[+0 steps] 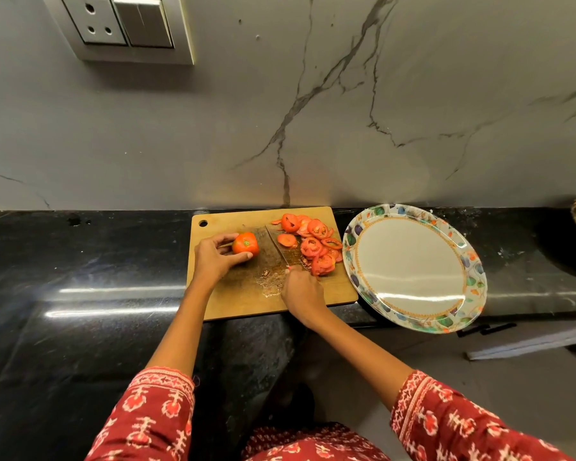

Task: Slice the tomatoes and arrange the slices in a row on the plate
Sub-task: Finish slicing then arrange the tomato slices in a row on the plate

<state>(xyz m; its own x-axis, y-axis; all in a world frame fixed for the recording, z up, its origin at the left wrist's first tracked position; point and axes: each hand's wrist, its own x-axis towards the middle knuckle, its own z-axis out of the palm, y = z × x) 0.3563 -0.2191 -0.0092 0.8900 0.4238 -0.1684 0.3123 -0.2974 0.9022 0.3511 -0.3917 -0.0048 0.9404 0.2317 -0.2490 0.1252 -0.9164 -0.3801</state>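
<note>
- The left hand (pixel 213 257) is gripping a whole tomato (pixel 245 243) on the cutting board (pixel 246 304).
- The right hand (pixel 301 292) is clasping the knife (pixel 280 244) beside the slices (pixel 313 244).

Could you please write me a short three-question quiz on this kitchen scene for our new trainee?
1. True or false: tomato slices already lie in a row on the plate.
2. Which hand holds the whole tomato? A) left hand B) right hand C) neither
3. Fill in: the tomato slices lie piled on the ______, on the knife's plate side.

Key:
1. False: the plate bears no slices yet.
2. A: the left hand grips it on the cutting board, while the right hand holds the knife.
3. Cutting board.
</note>
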